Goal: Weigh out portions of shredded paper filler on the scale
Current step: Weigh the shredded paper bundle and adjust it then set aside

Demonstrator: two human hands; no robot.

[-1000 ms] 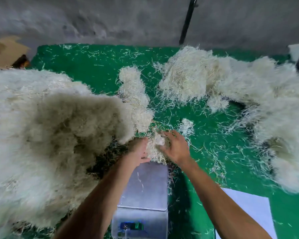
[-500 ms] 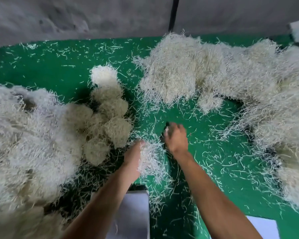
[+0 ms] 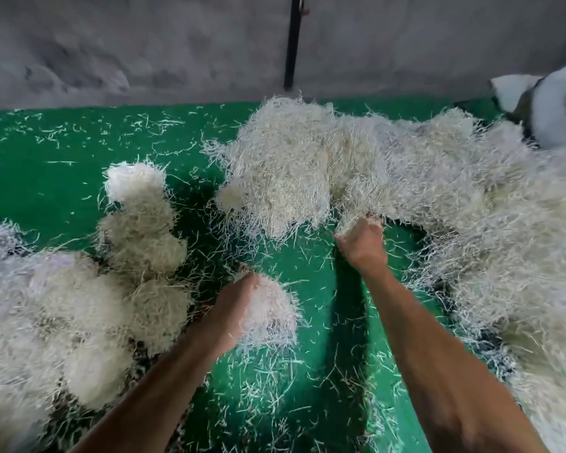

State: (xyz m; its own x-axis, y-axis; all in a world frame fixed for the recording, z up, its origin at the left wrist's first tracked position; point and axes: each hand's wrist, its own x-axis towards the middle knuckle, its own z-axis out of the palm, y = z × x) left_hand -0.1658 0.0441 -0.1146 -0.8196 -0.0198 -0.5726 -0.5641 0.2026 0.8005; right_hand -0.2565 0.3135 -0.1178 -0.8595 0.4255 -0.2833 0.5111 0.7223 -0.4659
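1. The shredded paper filler looks feather-light, springy and loose; I'd judge strands shed from any handful, so it is best taken by scooping deep into a heap, not pinching at the fringe.
2. It is thin, cream-white, crinkled strands. A clump [image 3: 268,315] sits cupped in the left hand [image 3: 232,315] near the desk's [image 3: 46,178] front middle.
3. The right hand [image 3: 361,243] has its grip curled on strands at the edge of the big pile [image 3: 307,165] toward the far right.
4. Rounded balls [image 3: 144,230] line the left side.
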